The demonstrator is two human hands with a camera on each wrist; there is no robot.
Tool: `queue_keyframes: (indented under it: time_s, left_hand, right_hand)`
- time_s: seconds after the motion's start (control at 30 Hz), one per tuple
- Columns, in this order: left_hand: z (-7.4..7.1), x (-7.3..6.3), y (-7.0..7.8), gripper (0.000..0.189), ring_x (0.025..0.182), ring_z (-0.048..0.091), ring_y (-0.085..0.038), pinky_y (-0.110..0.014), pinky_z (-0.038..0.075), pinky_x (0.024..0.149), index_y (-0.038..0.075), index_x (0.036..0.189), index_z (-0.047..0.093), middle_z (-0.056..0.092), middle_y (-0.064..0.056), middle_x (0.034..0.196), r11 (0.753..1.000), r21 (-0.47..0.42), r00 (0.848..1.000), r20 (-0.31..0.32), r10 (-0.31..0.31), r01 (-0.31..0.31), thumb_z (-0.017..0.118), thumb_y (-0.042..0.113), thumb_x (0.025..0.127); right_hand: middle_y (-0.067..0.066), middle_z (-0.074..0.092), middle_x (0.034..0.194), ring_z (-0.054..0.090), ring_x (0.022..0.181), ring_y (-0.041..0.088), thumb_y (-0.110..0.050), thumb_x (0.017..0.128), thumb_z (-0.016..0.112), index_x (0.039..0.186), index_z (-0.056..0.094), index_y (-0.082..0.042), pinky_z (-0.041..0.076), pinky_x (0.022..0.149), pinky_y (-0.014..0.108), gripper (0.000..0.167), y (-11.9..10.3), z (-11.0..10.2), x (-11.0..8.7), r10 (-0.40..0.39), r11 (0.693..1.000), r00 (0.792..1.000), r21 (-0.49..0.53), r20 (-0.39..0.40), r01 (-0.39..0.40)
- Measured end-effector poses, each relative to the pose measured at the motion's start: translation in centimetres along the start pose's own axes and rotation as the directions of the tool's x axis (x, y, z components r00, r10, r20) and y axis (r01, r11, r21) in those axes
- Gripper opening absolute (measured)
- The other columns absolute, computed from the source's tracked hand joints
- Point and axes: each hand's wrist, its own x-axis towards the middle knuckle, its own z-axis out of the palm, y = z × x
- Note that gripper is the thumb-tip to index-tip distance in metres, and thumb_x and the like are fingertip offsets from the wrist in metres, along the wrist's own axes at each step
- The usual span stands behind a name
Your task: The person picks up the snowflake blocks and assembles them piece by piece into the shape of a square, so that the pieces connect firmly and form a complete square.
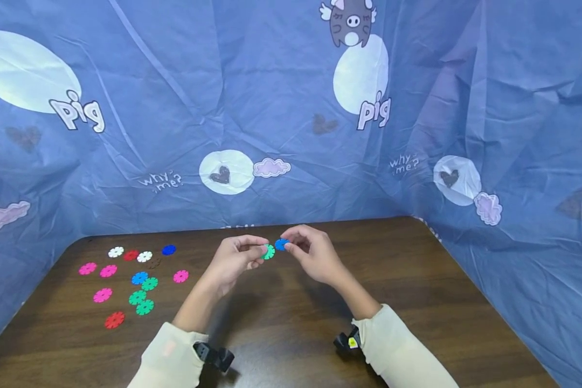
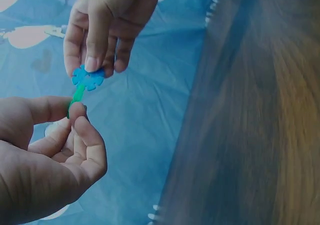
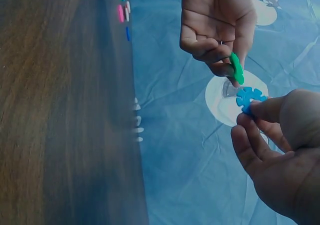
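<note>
Where the blue printed cloth [image 1: 281, 113] hangs as a backdrop, its folds come down behind a dark wood-grain bench [image 1: 393, 269], and a person's two pale sleeves [image 1: 412, 350] reach in over the near edge. Both hands are up in front of me, above the bench and facing each other: the left hand [image 1: 233, 261] pinches a green disc [image 1: 270, 251] between thumb and finger, and the right hand [image 1: 317, 256] pinches a blue disc [image 1: 281, 244], thumb over its face. Over on the person's left, loose discs [image 1: 137, 297] in pink, green, red, white, blue and brown lie scattered flat, well apart from the right hand.

These little notched wheels look like thin plastic; I'd judge them very light, fairly stiff, smooth enough to twist between fingertips, and not likely to break. The outer rim seems the best place to take hold, leaving the facing notches free.

As for where they sit, each held disc pokes out from the fingertips into the narrow space between the hands, green towards the left, blue towards the right. From the wrist views, the green one is nearly edge-on while the blue shows its face. They are just beside each other; whether they touch I can't tell.
</note>
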Motion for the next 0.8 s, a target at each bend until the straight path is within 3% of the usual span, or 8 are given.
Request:
queue_keyframes:
  time_s: [0.27, 0.57, 0.8]
  left_hand:
    - [0.26, -0.38, -0.27, 0.027, 0.072, 0.061, -0.015, -0.022, 0.054, 0.069, -0.013, 0.118, 0.066, 0.07, -0.002, 0.083, 1.0, -0.002, 1.0, 0.001, 0.009, -0.009, 0.069, 0.0, 0.095]
    - [0.53, -0.42, -0.3, 0.026, 0.072, 0.061, -0.013, -0.024, 0.054, 0.07, -0.011, 0.117, 0.069, 0.071, -0.001, 0.084, 1.0, -0.013, 1.0, -0.011, 0.017, -0.017, 0.071, 0.002, 0.095]
    - [0.39, -0.47, -0.3, 0.025, 0.074, 0.062, -0.013, -0.025, 0.056, 0.073, -0.01, 0.117, 0.07, 0.072, -0.002, 0.088, 0.999, -0.044, 1.0, -0.017, -0.002, 0.001, 0.071, 0.003, 0.095]
  right_hand:
    - [0.007, 0.07, 0.092, 0.066, 0.079, 0.017, -0.003, 0.096, 0.07, 0.108, 0.071, -0.006, 0.056, 0.067, 0.031, 0.012, 0.05, 0.06, -0.15, -0.031, 0.999, 0.999, 0.021, 0.03, 0.03]
    - [0.009, 0.072, 0.09, 0.065, 0.076, 0.015, -0.001, 0.095, 0.071, 0.107, 0.071, -0.001, 0.054, 0.065, 0.026, 0.012, -0.17, -0.5, -0.17, -0.042, 0.999, 0.998, 0.029, 0.043, 0.041]
    - [0.013, 0.073, 0.092, 0.067, 0.078, 0.026, 0.003, 0.093, 0.071, 0.107, 0.07, 0.002, 0.054, 0.064, 0.031, 0.014, -0.13, -0.18, -0.03, -0.028, 0.998, 0.998, 0.058, 0.054, 0.025]
